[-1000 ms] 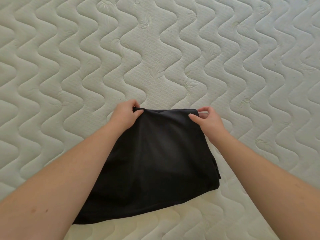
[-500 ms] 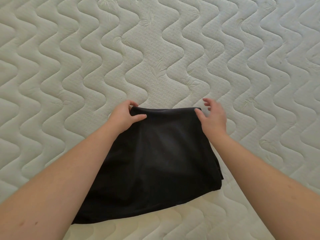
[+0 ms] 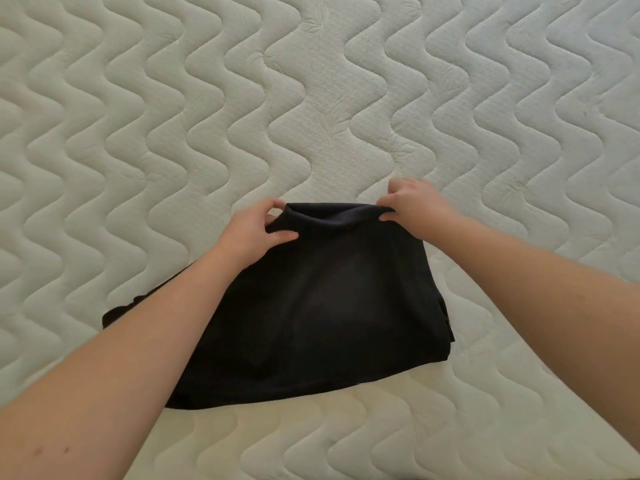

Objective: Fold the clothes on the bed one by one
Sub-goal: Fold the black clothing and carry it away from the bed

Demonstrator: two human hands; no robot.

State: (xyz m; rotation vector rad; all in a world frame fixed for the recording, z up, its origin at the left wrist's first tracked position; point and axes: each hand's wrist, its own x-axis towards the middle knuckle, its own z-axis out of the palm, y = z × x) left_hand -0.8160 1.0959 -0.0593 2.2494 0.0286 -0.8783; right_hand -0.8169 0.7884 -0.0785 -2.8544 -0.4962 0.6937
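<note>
A black garment (image 3: 322, 306), folded into a rough rectangle, lies on the white quilted mattress (image 3: 311, 98). My left hand (image 3: 256, 233) pinches its far left corner between thumb and fingers. My right hand (image 3: 415, 206) pinches the far right corner the same way. The far edge between the two hands sags a little and is raised off the mattress. Part of the garment's left side is hidden under my left forearm, with a bit of black cloth (image 3: 117, 313) showing beyond it.
The wavy-stitched mattress fills the whole view. Its near edge (image 3: 519, 375) runs diagonally at the lower right. No other clothes are in view.
My right hand, which had let go with spread fingers half a second ago, now pinches the far right corner again. Both hands have lifted the far edge slightly.
</note>
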